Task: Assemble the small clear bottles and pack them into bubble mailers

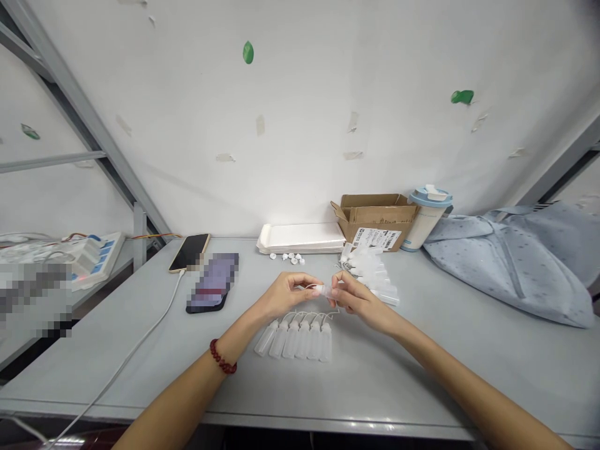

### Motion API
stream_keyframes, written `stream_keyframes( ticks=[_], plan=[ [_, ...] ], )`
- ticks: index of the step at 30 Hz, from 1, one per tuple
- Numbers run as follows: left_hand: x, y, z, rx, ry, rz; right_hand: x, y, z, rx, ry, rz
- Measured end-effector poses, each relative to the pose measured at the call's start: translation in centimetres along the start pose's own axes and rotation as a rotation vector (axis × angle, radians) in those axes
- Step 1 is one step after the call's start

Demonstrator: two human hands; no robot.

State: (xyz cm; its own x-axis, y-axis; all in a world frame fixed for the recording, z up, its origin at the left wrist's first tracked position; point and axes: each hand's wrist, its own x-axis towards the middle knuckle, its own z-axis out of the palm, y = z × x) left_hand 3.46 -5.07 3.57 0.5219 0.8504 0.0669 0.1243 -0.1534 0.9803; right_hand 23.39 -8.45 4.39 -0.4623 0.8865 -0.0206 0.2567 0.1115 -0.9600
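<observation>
Bottle [327, 291] over table [398, 381]; left hand [285, 292] pinches the cap [320, 289] end, right hand [354, 296] pinches lower down. Looks light, soft-walled, slick; firmest hold likely near cap.

Red beaded bracelet [221, 359], left wrist [244, 326]

1. I see a white cable [181, 274] plugged into a tan-cased smartphone [190, 252].
2. My camera shows a blue-lidded tumbler [423, 228] beside speckled blue fabric [506, 269].
3. Green scraps [248, 52] dot the white wall [304, 125].
</observation>
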Motion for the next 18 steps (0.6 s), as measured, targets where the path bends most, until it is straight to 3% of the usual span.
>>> stream_keyframes(
  ticks=[8, 13, 18],
  plan=[
    [-0.07, -0.12, 0.17, -0.078, 0.009, -0.012, 0.27, -0.03, 0.01, 0.306, -0.006, 0.103],
    [-0.07, 0.18, 0.35, -0.021, 0.015, -0.036, 0.20, -0.07, -0.02, 0.273, -0.010, 0.057],
    [0.06, -0.22, 0.34, 0.028, -0.062, -0.087, 0.09, -0.08, -0.03, 0.214, -0.007, 0.030]
  ],
)
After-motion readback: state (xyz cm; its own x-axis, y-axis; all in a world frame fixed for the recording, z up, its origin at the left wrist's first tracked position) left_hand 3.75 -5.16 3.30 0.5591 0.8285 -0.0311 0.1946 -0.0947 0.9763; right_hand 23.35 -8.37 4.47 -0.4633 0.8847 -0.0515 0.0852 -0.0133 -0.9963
